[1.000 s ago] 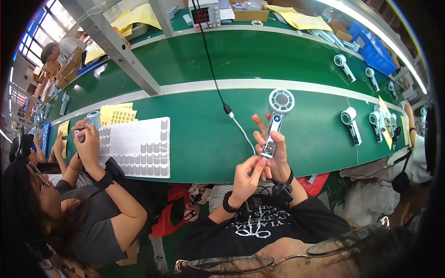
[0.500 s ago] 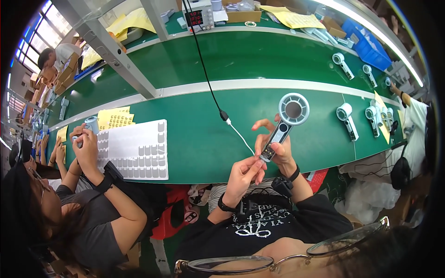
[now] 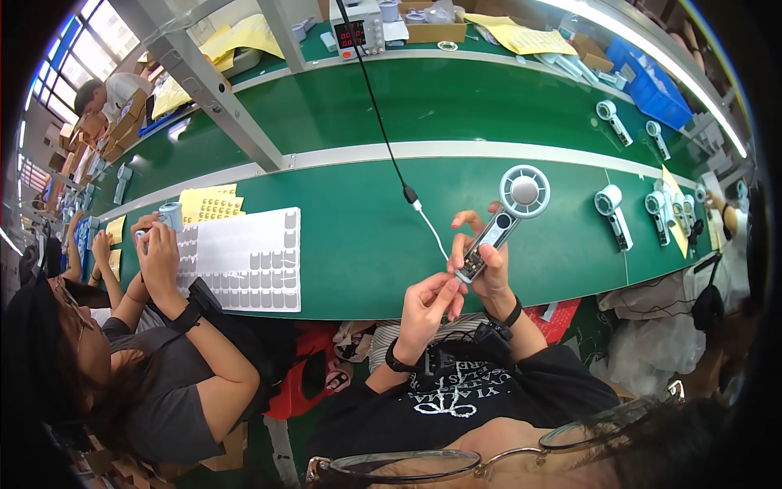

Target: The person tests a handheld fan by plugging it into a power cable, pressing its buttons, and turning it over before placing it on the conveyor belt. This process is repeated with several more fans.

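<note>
My right hand is wrapped around the handle of a pale blue handheld fan, its round head up and tilted to the right. The handle's face is uncovered low down, where a small circuit board shows. At the handle's bottom end, my left hand pinches the end of a white cable. Its plug is hidden by the fingers, so I cannot tell how far it sits in the fan. The white cable runs up to a black connector on a hanging black cord.
More handheld fans lie on the green bench to the right. On the left, a co-worker's hands work beside a sheet of grey stickers. A power supply and a blue bin stand behind.
The view has shifted slightly. The middle of the fan's head looked dark and brownish before and now looks silvery. Both hands keep their hold at nearly the same place.
</note>
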Available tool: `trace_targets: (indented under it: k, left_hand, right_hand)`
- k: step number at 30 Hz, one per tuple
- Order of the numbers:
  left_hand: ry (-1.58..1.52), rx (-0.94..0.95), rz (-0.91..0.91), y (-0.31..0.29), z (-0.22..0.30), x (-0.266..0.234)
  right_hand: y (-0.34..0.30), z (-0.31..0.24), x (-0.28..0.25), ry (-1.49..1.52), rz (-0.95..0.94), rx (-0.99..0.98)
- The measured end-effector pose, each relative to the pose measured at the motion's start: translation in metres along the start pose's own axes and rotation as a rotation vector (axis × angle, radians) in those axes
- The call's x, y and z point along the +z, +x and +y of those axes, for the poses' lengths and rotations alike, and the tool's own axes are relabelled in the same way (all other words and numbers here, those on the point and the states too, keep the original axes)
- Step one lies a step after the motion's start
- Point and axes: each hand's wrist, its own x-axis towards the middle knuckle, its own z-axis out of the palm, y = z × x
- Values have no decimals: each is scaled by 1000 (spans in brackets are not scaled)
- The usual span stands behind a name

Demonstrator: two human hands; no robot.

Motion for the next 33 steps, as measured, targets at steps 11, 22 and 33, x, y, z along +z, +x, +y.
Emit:
trace_targets:
  k: [11,22,33]
  left_hand:
    - [71,-59,-46,-6,4,-3]
    - [36,-156,-213,0,0,-7]
    - [238,53,-98,3,-8,-19]
  right_hand:
    - [-4,-6,-4,-59,-172,59]
    - [7,-25,2,-365,-211,168]
    - [1,-28,10,-480,-146,136]
